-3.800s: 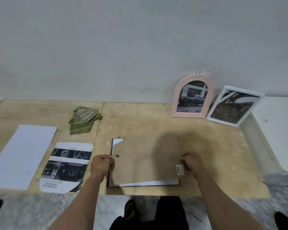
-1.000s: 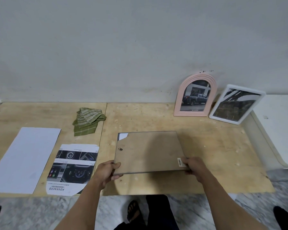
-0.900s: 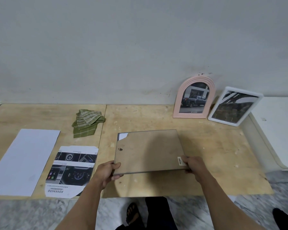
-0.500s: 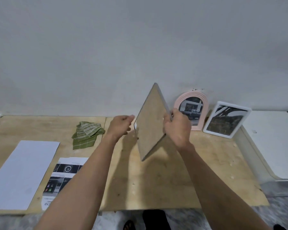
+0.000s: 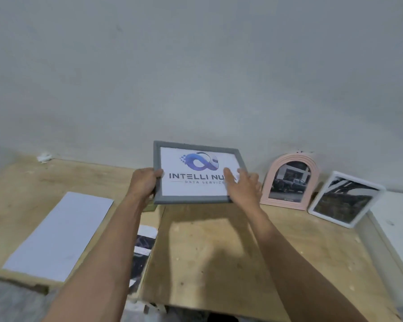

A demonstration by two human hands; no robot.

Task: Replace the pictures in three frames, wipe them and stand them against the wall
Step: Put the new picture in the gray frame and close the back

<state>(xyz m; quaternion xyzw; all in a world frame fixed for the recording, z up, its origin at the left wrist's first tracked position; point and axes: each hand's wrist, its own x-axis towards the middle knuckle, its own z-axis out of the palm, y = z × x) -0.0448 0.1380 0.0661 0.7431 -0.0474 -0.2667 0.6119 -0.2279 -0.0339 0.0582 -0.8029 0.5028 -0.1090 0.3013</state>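
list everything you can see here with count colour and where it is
grey frame: 1, grey border with a white logo print, held up facing the camera above the board
arched frame: 1, pink, leaning on the wall, right of the grey frame
white frame: 1, white, leaning tilted at far right
blank sheet: 1, white, flat on the board at left
printed sheet: 1, black and white, partly hidden by the left forearm
wooden board: light brown, under everything
wall: grey-white, behind
left hand: grips the grey frame's left edge
right hand: at the frame's right side, thumb across the print
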